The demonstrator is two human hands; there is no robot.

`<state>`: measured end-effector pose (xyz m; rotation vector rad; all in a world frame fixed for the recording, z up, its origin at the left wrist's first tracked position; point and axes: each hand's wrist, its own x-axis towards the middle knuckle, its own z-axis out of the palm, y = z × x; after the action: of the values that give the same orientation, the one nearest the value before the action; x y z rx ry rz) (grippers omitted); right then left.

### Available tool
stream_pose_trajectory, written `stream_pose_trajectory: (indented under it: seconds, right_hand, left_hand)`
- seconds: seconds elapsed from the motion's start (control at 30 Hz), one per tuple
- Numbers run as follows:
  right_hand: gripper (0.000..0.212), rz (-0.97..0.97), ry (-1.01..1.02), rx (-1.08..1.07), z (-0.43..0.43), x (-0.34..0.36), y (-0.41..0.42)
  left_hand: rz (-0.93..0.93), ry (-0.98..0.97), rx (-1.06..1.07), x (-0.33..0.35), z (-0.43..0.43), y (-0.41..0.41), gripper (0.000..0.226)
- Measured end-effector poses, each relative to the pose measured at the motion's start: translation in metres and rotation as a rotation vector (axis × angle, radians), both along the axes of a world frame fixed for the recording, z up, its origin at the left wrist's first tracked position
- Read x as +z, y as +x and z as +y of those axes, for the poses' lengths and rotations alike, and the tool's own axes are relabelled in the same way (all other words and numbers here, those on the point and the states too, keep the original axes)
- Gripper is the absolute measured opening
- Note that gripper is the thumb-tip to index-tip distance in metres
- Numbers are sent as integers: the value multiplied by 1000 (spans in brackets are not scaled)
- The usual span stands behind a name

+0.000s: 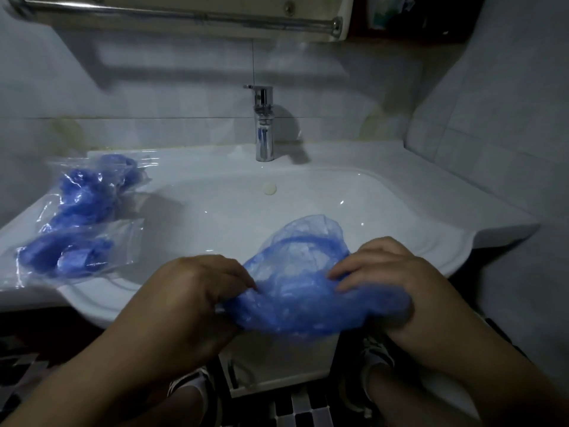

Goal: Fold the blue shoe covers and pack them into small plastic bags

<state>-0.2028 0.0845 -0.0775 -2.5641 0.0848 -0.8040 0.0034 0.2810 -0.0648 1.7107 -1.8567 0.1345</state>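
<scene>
Head view, lower centre: what held the cover (308, 306)?
– Both hands. The left hand (197, 285) pinched its left edge; the right hand (378, 272) curled round its right end, above the sink (308, 198) front.
– How would it handle?
– Likely light, limp, slippery film; take the elastic edge. Farther off, middle left, filled bags (77, 257) lay on the ledge.

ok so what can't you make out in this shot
Head view:
- Crumpled translucent blue plastic shoe cover: one layer or several, hidden by its own folds.
- Left hand and right hand: grip underneath, hidden by the cover.
- Clear plastic bags of blue covers: count inside, lost to glare and blur.
- White ceramic sink: drain, behind the cover.
- Dark shelf items, top right: cut by the edge, too dim.
</scene>
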Motion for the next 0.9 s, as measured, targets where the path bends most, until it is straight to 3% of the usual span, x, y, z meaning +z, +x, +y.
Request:
stream_pose_trajectory:
  seconds: [0.13, 0.23, 0.3, 0.57, 0.73, 0.83, 0.9]
  right_hand:
    - [26, 40, 226, -174, 8, 9, -1]
    - [14, 21, 383, -175, 12, 14, 5]
    - [10, -9, 464, -234, 14, 17, 9]
    - [21, 24, 407, -467, 19, 11, 19]
    - [25, 104, 288, -523, 20, 12, 21]
    - [28, 133, 263, -533, 23, 15, 24]
    - [29, 141, 263, -543, 24, 17, 24]
  left_hand:
    - [205, 32, 62, 3, 9, -2, 36]
    - [261, 12, 174, 3, 6, -1, 68]
    - [285, 13, 226, 4, 2, -4, 74]
    - [324, -25, 497, 3, -6, -13, 64]
    - [140, 70, 743, 2, -9, -10, 51]
    - [39, -187, 740, 4, -12, -26, 28]
    - [-7, -136, 641, 0, -16, -46, 46]
